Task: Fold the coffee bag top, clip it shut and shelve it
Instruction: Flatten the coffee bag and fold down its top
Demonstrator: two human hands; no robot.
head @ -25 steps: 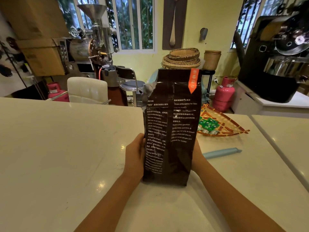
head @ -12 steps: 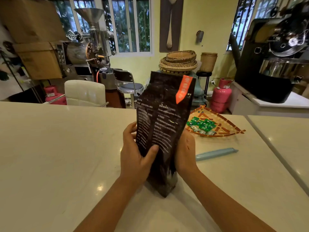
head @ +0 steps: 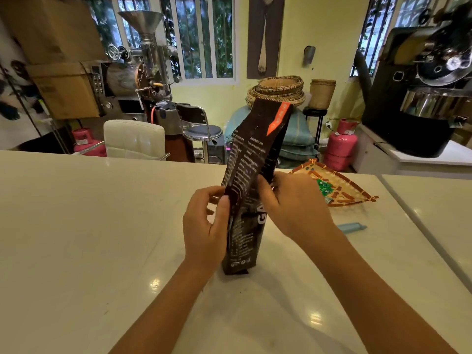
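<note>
A tall black coffee bag with white print and an orange label stands on the white counter, its top leaning to the right and unfolded. My left hand holds the bag's left edge at mid height, thumb on the near face. My right hand grips the right side at about the same height. A light blue clip lies flat on the counter to the right of my right wrist, partly hidden behind it.
A woven triangular tray with green packets sits behind the bag at the right. A second counter adjoins on the right. Beyond the far edge stand a white chair, a stool, pink gas cylinders and roasting machines.
The bag has turned so its narrow side faces me and its top tilts right. Both hands have moved up from the base to mid height.
</note>
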